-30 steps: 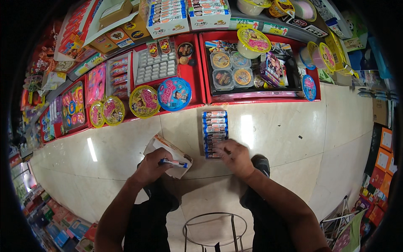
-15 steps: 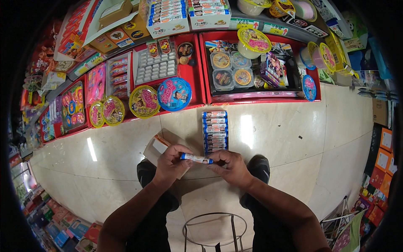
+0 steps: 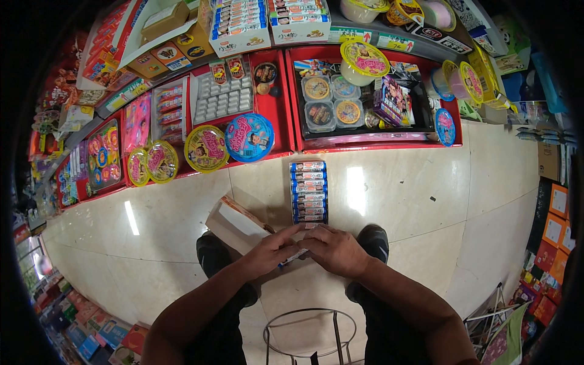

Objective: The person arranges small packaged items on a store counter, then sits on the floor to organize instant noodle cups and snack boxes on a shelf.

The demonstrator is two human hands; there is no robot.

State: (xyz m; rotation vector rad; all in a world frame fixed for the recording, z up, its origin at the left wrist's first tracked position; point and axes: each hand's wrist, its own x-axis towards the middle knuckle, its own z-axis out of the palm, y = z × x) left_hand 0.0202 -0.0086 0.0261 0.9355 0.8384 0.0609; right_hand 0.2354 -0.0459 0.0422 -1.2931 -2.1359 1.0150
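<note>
Pale floor (image 3: 413, 201) below; roll (image 3: 295, 255) between left hand (image 3: 269, 253) and right hand (image 3: 338, 250).

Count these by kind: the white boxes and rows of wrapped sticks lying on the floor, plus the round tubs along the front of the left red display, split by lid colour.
White box: 1
Row of wrapped sticks: 1
Yellow-lidded tubs: 3
Blue-lidded tub: 1
Total: 6
</note>
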